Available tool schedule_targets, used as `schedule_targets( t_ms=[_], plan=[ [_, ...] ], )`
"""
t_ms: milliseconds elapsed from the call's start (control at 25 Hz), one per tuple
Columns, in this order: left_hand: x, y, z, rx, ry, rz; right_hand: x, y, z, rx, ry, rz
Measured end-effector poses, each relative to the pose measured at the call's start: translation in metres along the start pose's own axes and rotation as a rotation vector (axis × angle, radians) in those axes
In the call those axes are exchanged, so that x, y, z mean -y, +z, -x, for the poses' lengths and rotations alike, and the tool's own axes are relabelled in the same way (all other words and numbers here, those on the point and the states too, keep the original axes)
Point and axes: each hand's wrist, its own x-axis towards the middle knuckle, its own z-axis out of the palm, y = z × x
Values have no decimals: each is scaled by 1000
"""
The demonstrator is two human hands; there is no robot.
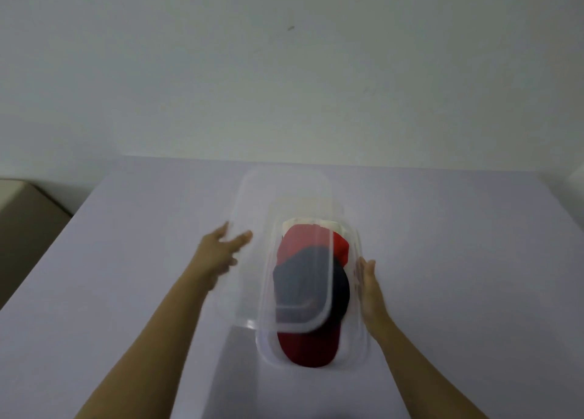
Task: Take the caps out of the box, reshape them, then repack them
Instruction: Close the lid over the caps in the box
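Clear box sits mid-table, w/ caps still inside: red cap nearest, brim toward the person, dark cap over it, white cap at the far end. Clear lid is off-centre, shoved to the left, its right part still over the box and the rest overhanging the table.

L hand is at the lid's left edge, fingers spread, thumb apart; blur hides whether it pinches the edge or just touches it. R hand lies flat against the box's right wall, fingers straight and pressed together, holding nothing.

Judgement: lid removal is in progress, no caps out yet.

Risks:
- Lid is slick and big; a loose hold at one edge could let it tip, drop on the caps or slide off the table.
- R hand only braces, so a hard leftward pull may drag the light box along.
- Caps are stacked, so pulling the dark one prob. drags or crushes the red brim under it.
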Motion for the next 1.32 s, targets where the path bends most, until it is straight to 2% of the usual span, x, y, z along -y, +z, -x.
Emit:
schedule_targets(
  t_ms=[80,160,280,440,600,720,840,1080,1320],
  plan=[
    [24,29,9,92,-43,-24,3,-9,-5,6,68,-142],
    [36,47,19,122,-48,-69,3,-11,-7,33,75,-143],
    [42,64,30,44,53,-209,-1,-5,-3,70,14,48],
    [48,71,34,-84,151,-469,0,3,5,-24,-11,113],
    [48,78,38,11,263,-441,-1,4,2,-69,-25,104],
    [49,82,31,68,277,-559,3,0,0,-51,-10,112],
    [49,88,31,43,284,-590,6,-6,0,-32,-19,135],
    [60,84,34,-26,300,-502,0,-5,6,-66,-96,224],
    [67,88,30,-20,319,-594,1,-2,6,-133,-61,307]
  ],
)
